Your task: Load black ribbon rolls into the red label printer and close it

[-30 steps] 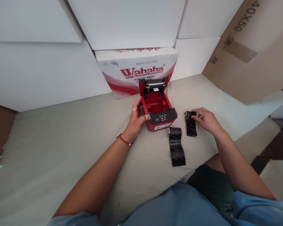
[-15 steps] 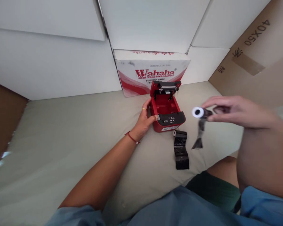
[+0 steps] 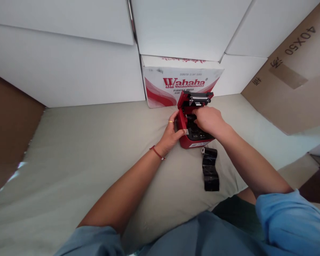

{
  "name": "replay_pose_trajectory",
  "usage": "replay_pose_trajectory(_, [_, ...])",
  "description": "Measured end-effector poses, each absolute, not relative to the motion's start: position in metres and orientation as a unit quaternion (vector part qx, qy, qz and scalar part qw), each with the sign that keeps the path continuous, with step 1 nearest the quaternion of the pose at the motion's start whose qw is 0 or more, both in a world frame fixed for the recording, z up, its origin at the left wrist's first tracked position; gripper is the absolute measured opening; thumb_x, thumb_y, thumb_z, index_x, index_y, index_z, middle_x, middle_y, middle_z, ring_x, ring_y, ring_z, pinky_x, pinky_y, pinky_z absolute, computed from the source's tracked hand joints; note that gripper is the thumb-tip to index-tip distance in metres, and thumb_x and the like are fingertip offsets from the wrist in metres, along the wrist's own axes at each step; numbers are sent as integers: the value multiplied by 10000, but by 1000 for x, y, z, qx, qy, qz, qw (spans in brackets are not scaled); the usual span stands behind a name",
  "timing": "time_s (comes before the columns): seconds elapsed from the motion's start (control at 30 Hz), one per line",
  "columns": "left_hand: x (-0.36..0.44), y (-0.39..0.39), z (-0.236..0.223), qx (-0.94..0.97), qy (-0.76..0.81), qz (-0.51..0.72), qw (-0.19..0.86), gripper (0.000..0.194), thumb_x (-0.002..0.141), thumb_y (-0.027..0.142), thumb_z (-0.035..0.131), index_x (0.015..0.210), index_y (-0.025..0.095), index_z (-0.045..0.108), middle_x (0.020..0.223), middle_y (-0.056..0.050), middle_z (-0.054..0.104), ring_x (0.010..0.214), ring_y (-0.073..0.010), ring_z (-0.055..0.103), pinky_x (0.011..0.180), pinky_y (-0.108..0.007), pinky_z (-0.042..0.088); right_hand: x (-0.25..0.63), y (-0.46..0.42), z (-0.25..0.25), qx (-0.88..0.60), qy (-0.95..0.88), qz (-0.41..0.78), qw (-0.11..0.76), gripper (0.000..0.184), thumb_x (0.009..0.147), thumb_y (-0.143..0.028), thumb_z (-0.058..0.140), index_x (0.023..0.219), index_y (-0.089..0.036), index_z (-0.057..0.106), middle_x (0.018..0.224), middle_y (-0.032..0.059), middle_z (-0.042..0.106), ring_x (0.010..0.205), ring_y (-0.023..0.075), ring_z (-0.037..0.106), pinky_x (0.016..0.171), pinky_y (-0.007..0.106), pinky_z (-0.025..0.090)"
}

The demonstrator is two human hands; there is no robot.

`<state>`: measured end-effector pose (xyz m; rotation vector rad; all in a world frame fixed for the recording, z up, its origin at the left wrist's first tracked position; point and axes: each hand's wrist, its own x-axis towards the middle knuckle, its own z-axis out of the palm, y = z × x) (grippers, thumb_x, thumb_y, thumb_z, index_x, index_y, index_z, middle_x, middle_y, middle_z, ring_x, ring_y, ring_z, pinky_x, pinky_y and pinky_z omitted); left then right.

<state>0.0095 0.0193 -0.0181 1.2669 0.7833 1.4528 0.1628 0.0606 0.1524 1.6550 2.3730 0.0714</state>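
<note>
A small red and black label printer [image 3: 185, 142] stands on the cloth with its lid [image 3: 198, 99] tipped up at the back. Along the printer's left side wraps my left hand [image 3: 172, 132], thumb on the front corner and fingers toward the rear. My right hand [image 3: 209, 119] reaches into the paper bay from the right, fingers closed on a black paper roll [image 3: 191, 117] that is mostly hidden beneath them. Just in front of the printer lies a second black roll [image 3: 210, 169], partly unwound in a wavy strip.
Behind the printer stands a Wahaha water carton [image 3: 160, 89], with white boxes [image 3: 181, 28] stacked over and beside it. A brown carton [image 3: 290, 78] leans at the right, and brown cardboard [image 3: 10, 131] borders the left. Pale cloth [image 3: 101, 142] covers the surface.
My right hand has moved left with the black paper roll, from beside the printer down into its open bay. My left hand keeps its hold. The view has shifted slightly.
</note>
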Motion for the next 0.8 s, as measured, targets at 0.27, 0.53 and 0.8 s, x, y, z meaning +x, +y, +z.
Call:
replay_pose_trajectory(0.27, [10,19,-18,535,320,604,497,971,890,497,833,1716,299,362,1848,-136,427,1753,-372,363,1466,-587,286,202,31,147,471,871,-93,-106,354,1121,-264,599,1391,-238,827,1391,102,865,1248,316,826,1094,467,643])
replay_pose_trajectory(0.53, [6,24,-28,550,320,603,481,964,914,529,835,1731,329,365,1862,-120,430,1724,-353,428,1441,-560,354,263,-49,104,354,923,-60,-139,569,1158,-306,589,1726,-312,571,1760,119,609,1646,319,580,1376,658,467])
replay_pose_trajectory(0.8, [6,1,-5,603,408,624,284,766,1003,522,752,1691,321,483,1792,-120,478,1715,-361,422,1457,-591,301,264,-49,93,358,920,-57,-148,569,1160,-254,558,1728,-294,564,1762,116,610,1676,297,542,1394,650,441])
